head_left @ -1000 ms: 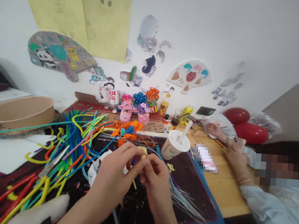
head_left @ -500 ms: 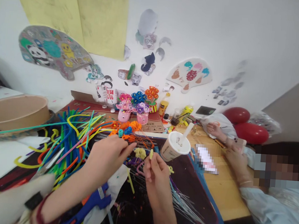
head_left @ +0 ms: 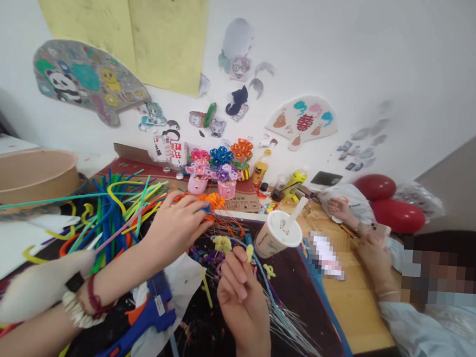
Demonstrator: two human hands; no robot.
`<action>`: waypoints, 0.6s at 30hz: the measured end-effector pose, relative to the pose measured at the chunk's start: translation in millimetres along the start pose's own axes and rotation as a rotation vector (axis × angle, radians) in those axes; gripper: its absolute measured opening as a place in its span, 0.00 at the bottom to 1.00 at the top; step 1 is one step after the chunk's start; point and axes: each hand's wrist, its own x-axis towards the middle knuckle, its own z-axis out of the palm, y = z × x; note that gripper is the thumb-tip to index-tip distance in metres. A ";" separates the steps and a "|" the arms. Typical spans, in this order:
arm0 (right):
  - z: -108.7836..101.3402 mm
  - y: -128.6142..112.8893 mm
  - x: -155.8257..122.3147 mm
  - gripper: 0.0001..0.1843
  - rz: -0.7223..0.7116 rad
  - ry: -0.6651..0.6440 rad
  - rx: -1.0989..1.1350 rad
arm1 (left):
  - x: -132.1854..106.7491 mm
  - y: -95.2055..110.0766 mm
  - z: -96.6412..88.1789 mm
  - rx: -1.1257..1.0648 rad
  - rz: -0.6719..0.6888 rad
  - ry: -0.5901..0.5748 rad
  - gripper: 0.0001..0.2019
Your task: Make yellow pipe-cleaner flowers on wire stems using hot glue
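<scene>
My left hand (head_left: 176,224) reaches forward over the dark work mat (head_left: 295,291) and closes its fingers on a small blue pipe-cleaner flower (head_left: 205,208) among the orange flowers (head_left: 214,200). My right hand (head_left: 240,293) stays nearer to me, pinching a small yellow pipe-cleaner piece (head_left: 250,251) on a thin stem. A yellow fuzzy flower (head_left: 222,244) lies on the mat just left of it. A heap of coloured pipe cleaners (head_left: 117,213) spreads out to the left of my left hand.
A white paper cup with a straw (head_left: 278,234) stands right of my hands. A blue glue gun (head_left: 142,318) lies under my left forearm. Pink pots of pipe-cleaner flowers (head_left: 213,177) stand at the back, a cardboard tub (head_left: 26,172) at left. Another person (head_left: 438,290) sits at right.
My hands have parted. The left hand has moved forward and left to the orange and blue flowers. The right hand stays near me with the yellow piece.
</scene>
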 end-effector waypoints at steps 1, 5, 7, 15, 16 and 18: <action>1.2 0.3 -0.7 0.14 0.005 -0.008 0.019 | -3.1 -0.9 -3.3 -0.008 -0.022 0.010 0.13; 4.1 0.3 -3.8 0.14 0.033 -0.044 0.071 | -19.1 2.6 -20.6 -0.127 -0.029 0.044 0.08; 4.2 1.6 -4.8 0.14 0.058 -0.064 0.086 | -25.6 12.6 -30.1 -0.340 -0.047 0.082 0.09; 2.0 15.3 -9.1 0.12 0.176 -0.068 -0.063 | -22.1 52.2 -44.5 -0.813 -0.114 0.095 0.05; 2.2 15.7 -10.5 0.12 0.187 -0.072 -0.067 | -20.6 53.3 -44.6 -0.869 -0.123 0.081 0.05; 3.3 15.7 -13.4 0.14 0.199 -0.067 -0.062 | -18.5 54.8 -44.7 -0.968 -0.135 0.045 0.06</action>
